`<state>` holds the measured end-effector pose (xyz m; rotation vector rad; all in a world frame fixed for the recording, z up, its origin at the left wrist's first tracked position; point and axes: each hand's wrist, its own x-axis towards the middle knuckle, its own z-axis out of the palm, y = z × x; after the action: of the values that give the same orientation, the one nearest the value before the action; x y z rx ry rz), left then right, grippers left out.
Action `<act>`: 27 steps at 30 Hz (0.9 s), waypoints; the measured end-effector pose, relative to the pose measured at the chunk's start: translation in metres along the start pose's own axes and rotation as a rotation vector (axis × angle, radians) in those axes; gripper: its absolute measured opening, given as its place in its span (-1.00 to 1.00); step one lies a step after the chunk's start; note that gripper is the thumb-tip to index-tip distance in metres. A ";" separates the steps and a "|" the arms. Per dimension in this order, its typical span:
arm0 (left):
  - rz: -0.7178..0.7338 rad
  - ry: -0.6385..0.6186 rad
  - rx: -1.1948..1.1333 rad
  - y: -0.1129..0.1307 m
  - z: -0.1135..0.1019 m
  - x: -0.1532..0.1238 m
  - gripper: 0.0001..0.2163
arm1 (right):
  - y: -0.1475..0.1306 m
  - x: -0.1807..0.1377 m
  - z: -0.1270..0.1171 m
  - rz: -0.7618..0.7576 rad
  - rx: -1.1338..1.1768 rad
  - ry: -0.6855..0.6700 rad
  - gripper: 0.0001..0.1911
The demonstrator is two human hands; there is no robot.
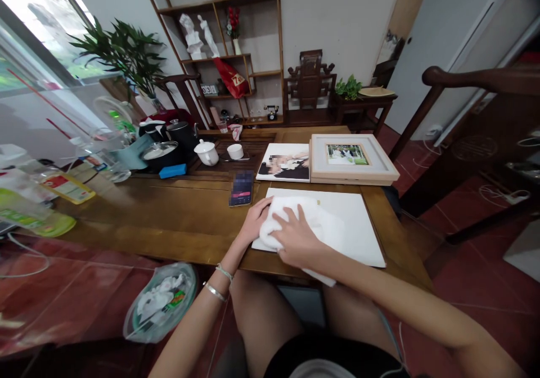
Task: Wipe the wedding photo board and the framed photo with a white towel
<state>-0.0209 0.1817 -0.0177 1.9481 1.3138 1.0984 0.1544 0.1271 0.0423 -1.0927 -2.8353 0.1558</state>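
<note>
A white cloth [314, 212] lies bunched on a flat white panel [360, 234] at the table's front edge. My right hand [297, 237] presses down on the cloth, its fingers apart and bent over it, closed on the soft bunch. On the panel's left side, my left hand [255, 220] rests against the cloth's edge with its fingers stretched out; some fingertips are hidden. One corner of white material [320, 277] hangs below the table edge under my right wrist. Just left of the panel lies a phone [241, 188] with its screen lit.
Behind the panel are a photo print [283, 163] and a framed photo [352, 156] on stacked frames. A lidded cup [206, 152], a small white bowl [235, 152], a blue block [172, 171] and bottles [67, 185] stand leftward. A lined bin [162, 305] is below.
</note>
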 end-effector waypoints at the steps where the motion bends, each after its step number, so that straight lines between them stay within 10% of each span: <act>1: 0.012 -0.018 0.009 0.000 0.000 0.000 -0.67 | -0.006 -0.010 -0.001 -0.053 0.024 0.000 -0.64; 8: 0.056 -0.060 0.089 0.003 0.004 -0.002 -0.65 | 0.012 -0.080 -0.015 -0.182 0.196 0.030 -0.73; 16: 0.025 -0.055 0.028 0.006 0.002 -0.001 -0.65 | 0.091 -0.034 -0.003 0.177 0.018 0.169 -0.68; 27: 0.048 -0.085 0.001 0.000 0.000 0.000 -0.66 | -0.003 -0.037 -0.009 -0.213 0.167 0.034 -0.68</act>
<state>-0.0208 0.1815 -0.0176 2.0133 1.2286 1.0258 0.1802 0.1005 0.0497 -0.7491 -2.8228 0.3452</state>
